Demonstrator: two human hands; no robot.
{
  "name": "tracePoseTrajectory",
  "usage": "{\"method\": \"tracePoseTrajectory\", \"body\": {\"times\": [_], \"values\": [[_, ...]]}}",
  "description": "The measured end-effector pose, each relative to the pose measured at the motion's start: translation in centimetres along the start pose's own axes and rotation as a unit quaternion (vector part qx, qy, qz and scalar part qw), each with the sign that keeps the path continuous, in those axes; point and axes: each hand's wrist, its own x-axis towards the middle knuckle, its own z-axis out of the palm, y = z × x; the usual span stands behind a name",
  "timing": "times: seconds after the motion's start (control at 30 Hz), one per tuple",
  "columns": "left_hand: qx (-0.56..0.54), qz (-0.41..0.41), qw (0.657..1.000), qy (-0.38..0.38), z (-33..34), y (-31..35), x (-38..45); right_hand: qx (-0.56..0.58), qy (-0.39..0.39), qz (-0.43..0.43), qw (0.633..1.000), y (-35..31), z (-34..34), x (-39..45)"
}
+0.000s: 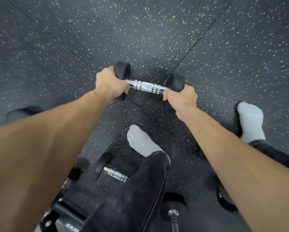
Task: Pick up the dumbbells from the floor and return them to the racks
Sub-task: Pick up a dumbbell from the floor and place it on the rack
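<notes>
Forearms fill the lower corners, both reaching fwd to one dumbbell [148,82] near frame centre, abt 12 o'clock from the person's feet; left hand [111,83] wraps the left end of the chrome handle, up against the left rubber head, fingers curled round the bar; right hand [182,97] does likewise at the right end, thumb visible on the bar, fingers curled under; whether the weight has left the speckled rubber floor [157,30] or rests on it can't be told from this view.

Judgement on the step: a two-handed lift; wrists best kept straight, bar level, weight drawn close to the body before standing, w/ legs doing the work; socked feet [141,141] sit just below the bar at 6 o'clock, so a slip would land on toes; grip should be firm before rising.

A second dumbbell [114,174] lies on the floor at 7 o'clock, partly hidden by the dark trouser leg [140,190]; more black heads show at 5 o'clock and bottom centre; racks not in view.

Writing: "KG" reads on the head at 5 o'clock [221,196], number hidden; lettering on dark equipment [70,226] at bottom edge is blurred, unreadable.
</notes>
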Motion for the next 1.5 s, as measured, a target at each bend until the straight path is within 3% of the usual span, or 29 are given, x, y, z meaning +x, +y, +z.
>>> {"method": "tracePoseTrajectory", "body": {"times": [0.17,0.33,0.6,0.8,1.03,1.2,1.37,1.5], "values": [[-0.090,-0.020,0.996,0.010,-1.9,2.1,-7.0,-0.028,-0.004,-0.068,0.997,-2.1,-6.1,-4.2],[-0.153,0.001,0.987,0.058,-6.6,8.2,-15.2,-0.014,-0.007,-0.140,0.990,-6.8,-15.2,-10.3],[-0.144,0.153,0.974,0.084,-15.9,25.2,-32.4,0.103,0.079,-0.231,0.964,-13.5,-36.2,-24.0],[-0.133,0.294,0.940,0.109,-21.7,38.1,-50.4,0.182,0.155,-0.283,0.929,-15.3,-54.4,-35.8],[-0.119,0.449,0.872,0.153,-21.8,52.2,-71.7,0.259,0.267,-0.338,0.865,-11.7,-76.0,-46.3],[-0.132,0.545,0.820,0.111,-17.1,60.2,-84.9,0.288,0.377,-0.355,0.806,-5.9,-89.5,-51.9],[-0.119,0.628,0.765,0.076,-11.9,66.5,-94.8,0.331,0.460,-0.348,0.747,0.5,-98.7,-55.9],[-0.075,0.710,0.699,0.040,-6.6,71.1,-102.4,0.374,0.527,-0.291,0.706,6.6,-104.5,-57.4]]}}
